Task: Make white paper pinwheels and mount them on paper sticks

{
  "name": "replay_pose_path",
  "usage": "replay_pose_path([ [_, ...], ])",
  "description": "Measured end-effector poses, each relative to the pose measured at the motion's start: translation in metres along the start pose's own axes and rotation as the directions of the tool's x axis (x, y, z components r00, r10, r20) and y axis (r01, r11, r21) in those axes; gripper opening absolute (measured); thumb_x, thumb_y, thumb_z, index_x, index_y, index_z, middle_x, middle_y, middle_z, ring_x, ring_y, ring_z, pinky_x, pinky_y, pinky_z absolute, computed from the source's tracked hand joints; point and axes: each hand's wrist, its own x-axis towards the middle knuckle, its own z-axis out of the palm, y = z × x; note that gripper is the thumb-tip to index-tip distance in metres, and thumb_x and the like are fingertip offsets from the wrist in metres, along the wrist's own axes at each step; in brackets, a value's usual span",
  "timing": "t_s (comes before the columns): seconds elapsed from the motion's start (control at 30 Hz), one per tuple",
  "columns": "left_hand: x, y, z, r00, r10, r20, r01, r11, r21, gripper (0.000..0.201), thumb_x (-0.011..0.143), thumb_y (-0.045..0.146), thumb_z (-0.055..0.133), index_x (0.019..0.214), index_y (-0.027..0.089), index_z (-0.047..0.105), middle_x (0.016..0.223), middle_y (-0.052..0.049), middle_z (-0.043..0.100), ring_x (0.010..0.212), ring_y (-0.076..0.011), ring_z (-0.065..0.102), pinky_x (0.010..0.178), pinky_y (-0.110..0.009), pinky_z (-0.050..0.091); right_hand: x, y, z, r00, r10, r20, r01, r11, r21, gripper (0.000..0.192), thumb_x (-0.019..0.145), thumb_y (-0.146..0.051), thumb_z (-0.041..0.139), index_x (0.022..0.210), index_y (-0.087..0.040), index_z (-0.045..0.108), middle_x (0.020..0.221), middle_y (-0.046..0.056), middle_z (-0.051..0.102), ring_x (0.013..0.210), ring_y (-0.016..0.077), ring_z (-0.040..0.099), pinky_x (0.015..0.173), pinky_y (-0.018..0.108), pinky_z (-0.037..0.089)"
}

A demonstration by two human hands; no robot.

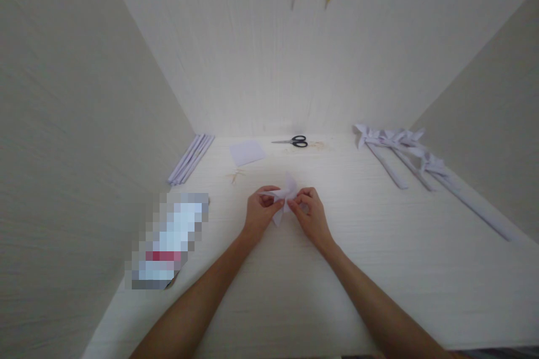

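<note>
Pale table (pixel 379 269): left hand (pixel 261 210) and right hand (pixel 309 214) pinch folded white paper (pixel 285 195) (forearms angled inward, fingertips meeting).

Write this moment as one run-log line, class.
left hand: grips folded paper piece | right hand: grips same piece | behind: scissors, paper square | right: finished pinwheels

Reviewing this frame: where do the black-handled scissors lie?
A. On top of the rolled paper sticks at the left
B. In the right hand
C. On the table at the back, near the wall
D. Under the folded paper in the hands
C: the scissors lie flat on the table near the back wall, beyond the left hand and right hand, which both pinch the folded paper.
</note>
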Motion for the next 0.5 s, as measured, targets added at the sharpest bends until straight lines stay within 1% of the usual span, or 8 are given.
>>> replay_pose_path([
  [0.17, -0.0002, 0.0019, 0.0001, 1.0, -0.001, -0.003, 0.001, 1.0, 0.005, 0.032, 0.051, 0.013, 0.067, 0.081, 0.014, 0.054, 0.056, 0.003, 0.06, 0.05, -0.0082, 0.055, 0.049, -0.017, 0.043, 0.0002, -0.001, -0.0005, 1.0, -0.011, 0.005, 0.011, 1.0, 0.005, 0.016, 0.072, -0.026, 0.053, 0.057, -0.019, 0.053, 0.074, 0.003, 0.046, 0.075, 0.0164, 0.048, 0.067, 0.03, 0.04],
  [0.5, -0.0007, 0.0012, -0.0004, 1.0, -0.005, -0.002, 0.005, 1.0, 0.004, 0.034, 0.05, 0.015, 0.067, 0.082, 0.013, 0.054, 0.055, 0.004, 0.059, 0.049, -0.0076, 0.055, 0.048, -0.017, 0.041, 0.0013, -0.003, -0.0015, 1.0, -0.014, 0.018, 0.013, 1.0, 0.018, 0.015, 0.071, -0.023, 0.054, 0.057, -0.019, 0.054, 0.074, 0.002, 0.047, 0.075, 0.0159, 0.049, 0.069, 0.03, 0.04],
])
